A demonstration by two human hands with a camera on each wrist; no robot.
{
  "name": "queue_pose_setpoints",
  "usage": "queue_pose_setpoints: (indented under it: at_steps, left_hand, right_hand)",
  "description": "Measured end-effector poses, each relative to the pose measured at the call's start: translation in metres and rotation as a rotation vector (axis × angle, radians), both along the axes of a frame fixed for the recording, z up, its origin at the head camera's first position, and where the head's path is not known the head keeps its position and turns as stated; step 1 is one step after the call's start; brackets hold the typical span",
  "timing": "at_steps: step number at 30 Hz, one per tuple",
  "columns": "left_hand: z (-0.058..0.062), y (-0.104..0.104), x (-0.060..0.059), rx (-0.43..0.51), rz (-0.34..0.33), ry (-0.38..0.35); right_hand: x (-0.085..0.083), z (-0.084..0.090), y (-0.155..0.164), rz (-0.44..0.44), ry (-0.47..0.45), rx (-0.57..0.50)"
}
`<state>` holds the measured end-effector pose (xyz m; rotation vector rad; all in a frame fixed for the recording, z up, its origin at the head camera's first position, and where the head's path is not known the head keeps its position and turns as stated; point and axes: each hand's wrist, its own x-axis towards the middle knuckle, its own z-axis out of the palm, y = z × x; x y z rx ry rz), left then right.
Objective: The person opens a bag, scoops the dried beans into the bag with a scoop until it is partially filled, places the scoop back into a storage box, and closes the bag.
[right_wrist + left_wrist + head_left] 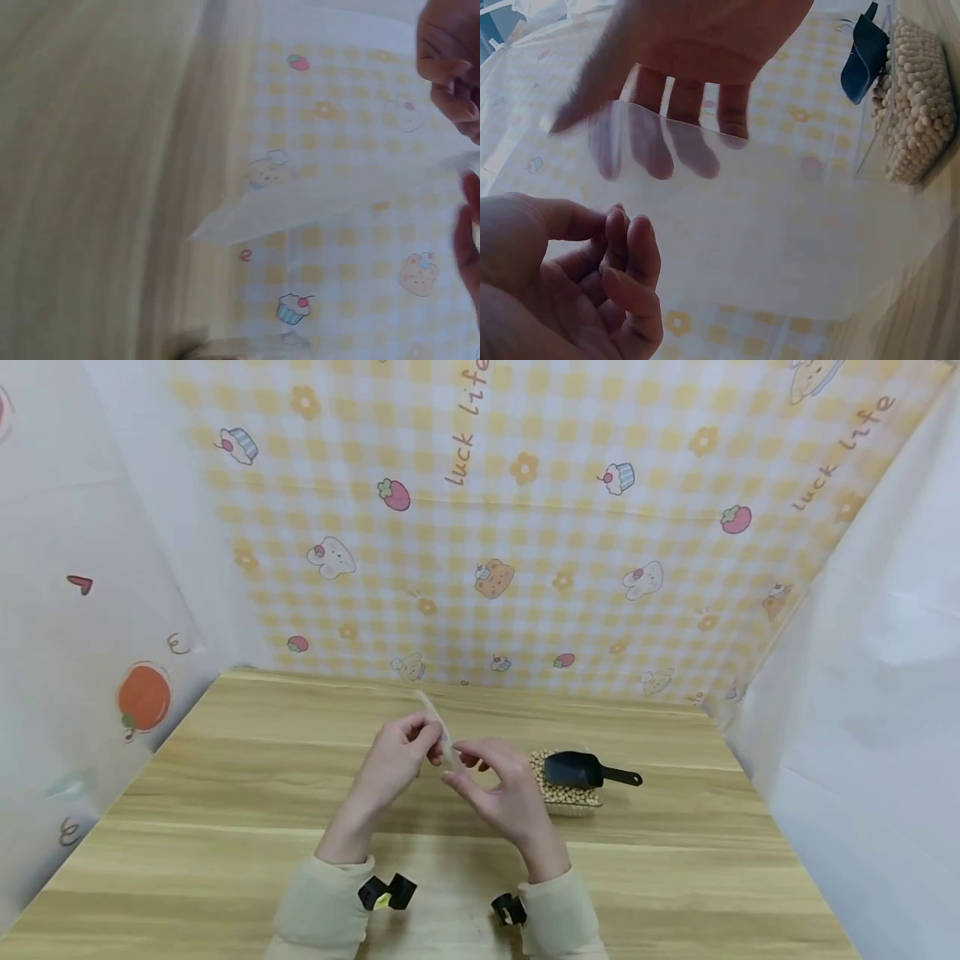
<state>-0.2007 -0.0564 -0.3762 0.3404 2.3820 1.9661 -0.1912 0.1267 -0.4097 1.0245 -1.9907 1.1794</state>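
A translucent plastic bag (435,714) (772,240) hangs between the two hands above the table. My left hand (397,756) (577,277) has its fingers curled and pinches the bag's edge between thumb and fingertips. Across from it, my right hand (510,785) (697,45) touches the bag's upper edge. Its fairly straight fingers show through the film in the left wrist view, while the thumb stands apart and blurred. From the right wrist view the bag (315,202) looks thin and slanted, with the hands only partly visible.
Just right of the right hand stands a clear box (573,810) filled with beige beans (540,772). A black scoop (573,770) lies on the beans, its handle over the box's right side. Behind the wooden table (225,810) hangs a yellow checked cloth (450,535).
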Motion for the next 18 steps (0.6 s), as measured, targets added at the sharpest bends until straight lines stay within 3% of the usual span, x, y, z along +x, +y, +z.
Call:
queue_pose_setpoints:
  at_steps: [4,10,14,18]
  left_hand:
    - [0.004,-0.003,0.002,-0.057,-0.040,0.037]
    - [0.008,0.001,0.005,-0.130,-0.103,0.100]
    - [0.010,0.005,0.007,-0.169,-0.104,0.128]
    - [0.011,0.008,0.011,-0.214,-0.097,0.149]
  right_hand:
    - [0.006,0.007,0.003,0.025,-0.177,-0.012]
    - [0.013,0.015,0.006,-0.079,-0.365,-0.025]
    - [0.017,0.022,0.004,-0.105,-0.460,-0.028]
    - [0.030,0.043,0.000,-0.108,-0.514,-0.042]
